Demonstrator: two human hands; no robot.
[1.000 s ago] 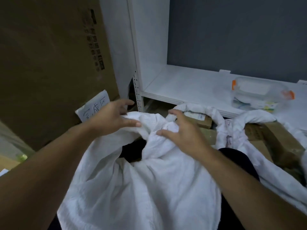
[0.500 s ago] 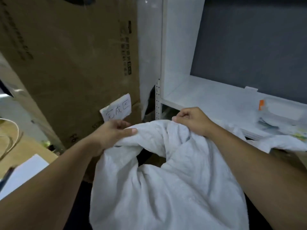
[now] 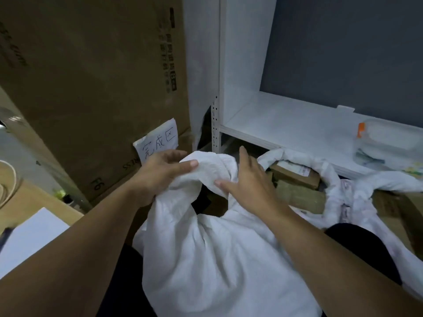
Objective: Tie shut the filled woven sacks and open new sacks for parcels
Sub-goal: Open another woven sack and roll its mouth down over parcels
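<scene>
A filled white woven sack [image 3: 212,259] stands in front of me, its neck gathered into a twisted loop at the top. My left hand [image 3: 160,177] pinches the left strand of that loop between thumb and fingers. My right hand [image 3: 249,186] lies on the right strand with its fingers spread and straight. A dark gap shows under the loop. To the right, a second white sack [image 3: 329,179] stands open with its rim rolled down, and brown cardboard parcels [image 3: 295,177] sit inside it.
A tall cardboard box [image 3: 91,88] with a handwritten paper label [image 3: 158,143] stands at the left. A white shelf [image 3: 297,126] behind holds a clear bag with an orange tag [image 3: 384,143]. A white sheet [image 3: 29,236] lies at lower left.
My right hand has let go of the sack's neck and now lies open on it. The view has swung right and down, so the second open sack shows again.
</scene>
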